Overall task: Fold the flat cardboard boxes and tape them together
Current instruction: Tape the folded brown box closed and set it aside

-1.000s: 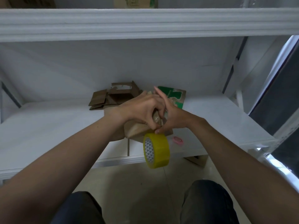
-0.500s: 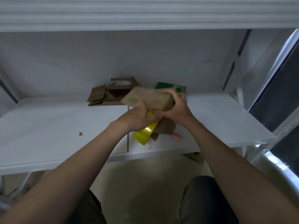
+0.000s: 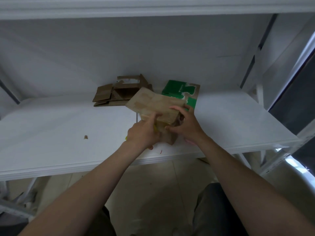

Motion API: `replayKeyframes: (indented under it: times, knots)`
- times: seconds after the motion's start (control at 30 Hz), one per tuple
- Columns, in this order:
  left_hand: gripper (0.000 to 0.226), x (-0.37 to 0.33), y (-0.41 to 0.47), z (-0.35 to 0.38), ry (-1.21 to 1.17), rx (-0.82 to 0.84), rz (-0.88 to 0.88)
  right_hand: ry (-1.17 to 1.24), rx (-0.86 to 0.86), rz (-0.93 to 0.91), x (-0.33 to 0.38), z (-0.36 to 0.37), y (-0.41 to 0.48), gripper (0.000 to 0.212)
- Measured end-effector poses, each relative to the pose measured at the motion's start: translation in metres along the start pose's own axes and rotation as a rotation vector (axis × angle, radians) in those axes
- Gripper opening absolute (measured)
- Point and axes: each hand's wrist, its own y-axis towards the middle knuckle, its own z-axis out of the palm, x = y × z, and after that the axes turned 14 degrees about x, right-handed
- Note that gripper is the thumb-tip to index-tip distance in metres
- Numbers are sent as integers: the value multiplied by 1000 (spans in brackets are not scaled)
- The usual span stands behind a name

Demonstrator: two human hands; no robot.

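Three cardboard pieces are in view; one brown box (image 3: 153,106), folded and patched with tape, is held tilted over the middle of the white table (image 3: 59,133); one second brown box (image 3: 119,93), half open with its flaps spread, lies at the back of the table, just left of the held one; one flat green-printed cardboard (image 3: 181,90) lies behind the held box to the right, partly covered by it; one yellow tape roll (image 3: 155,129) shows only as slivers under the left hand; one small cardboard scrap (image 3: 85,137) lies alone on the table, well to the left; one pink object (image 3: 188,142) peeks from under the right wrist, too hidden to name; two hands work on the held box; the left hand (image 3: 144,134) is mostly closed, its palm and curled lower fingers wrapped over the tape roll, while one finger stretches up and presses on the near edge of the box; the right hand (image 3: 186,124) grips the right end of the box, fingers curled over its top and thumb tucked under its near side; the table is a plain white board with a seam down its middle; a white shelf (image 3: 153,7) runs overhead and a white wall stands behind; pale floor tiles (image 3: 153,193) and the person's dark-trousered knees show below
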Motion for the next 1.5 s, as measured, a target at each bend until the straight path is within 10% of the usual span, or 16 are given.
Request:
replayKeyframes:
  times: [0.37,0.47,0.73,1.13,1.5]
  knots:
    - [62,7,20,33,-3,-63,59,206,199,53,-7,-16,-10,104]
    - [63,6,22,36,-7,-89,46,195,4,186,-9,-20,-25,71]
    - [65,2,25,36,-22,-91,52,-495,94,603,-57,-14,-38,42]
    - [67,2,28,29,-87,-27,40,51,-281,195,-4,-29,-55,28]
    - [66,-1,26,26,-145,-22,43,515,-356,226,39,-37,-49,31]
